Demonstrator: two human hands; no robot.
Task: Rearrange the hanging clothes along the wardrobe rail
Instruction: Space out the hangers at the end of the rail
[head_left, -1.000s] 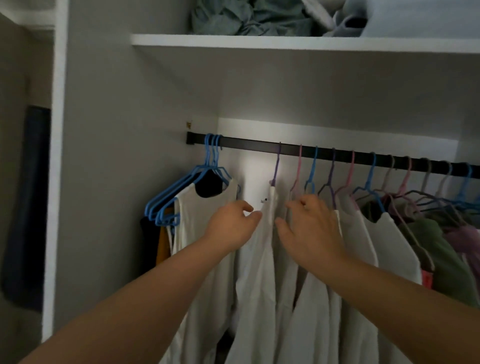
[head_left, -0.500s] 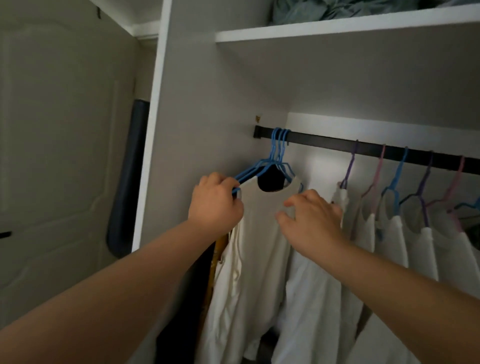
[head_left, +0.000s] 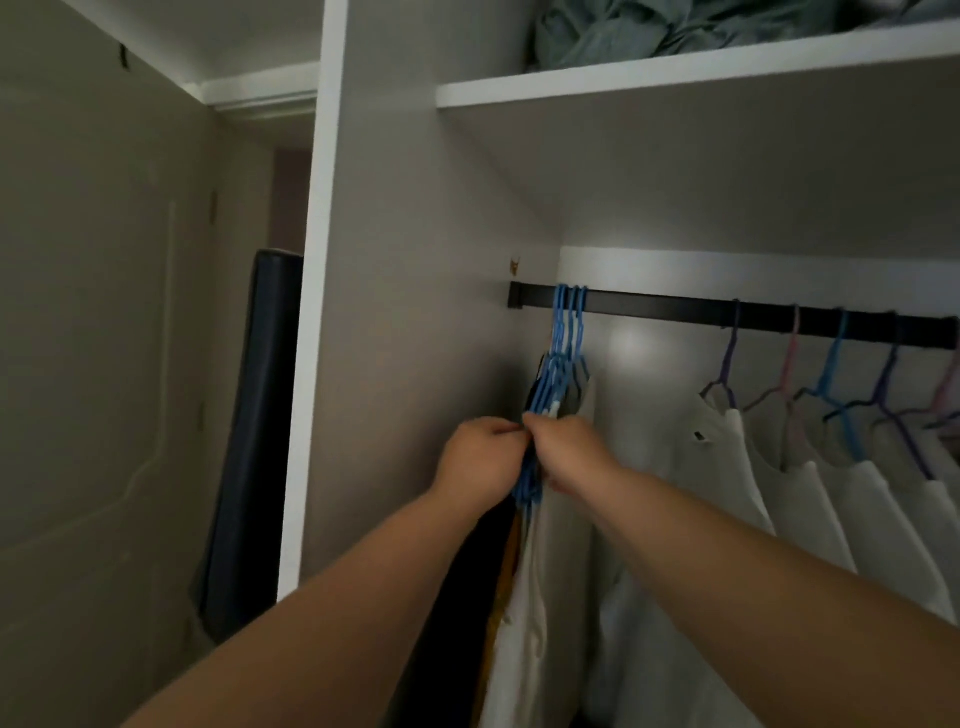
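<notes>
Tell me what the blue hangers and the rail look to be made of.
Blue hangers: thin, uniform bright blue rods, probably plastic or plastic-coated wire; hard to tell which. Rail: flat-sided, straight, matte black bar, likely painted metal.

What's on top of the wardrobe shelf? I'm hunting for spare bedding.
On the shelf lies a crumpled grey-green fabric bundle. The frame's top edge crops it, and the shelf board hides whatever sits further back.
</notes>
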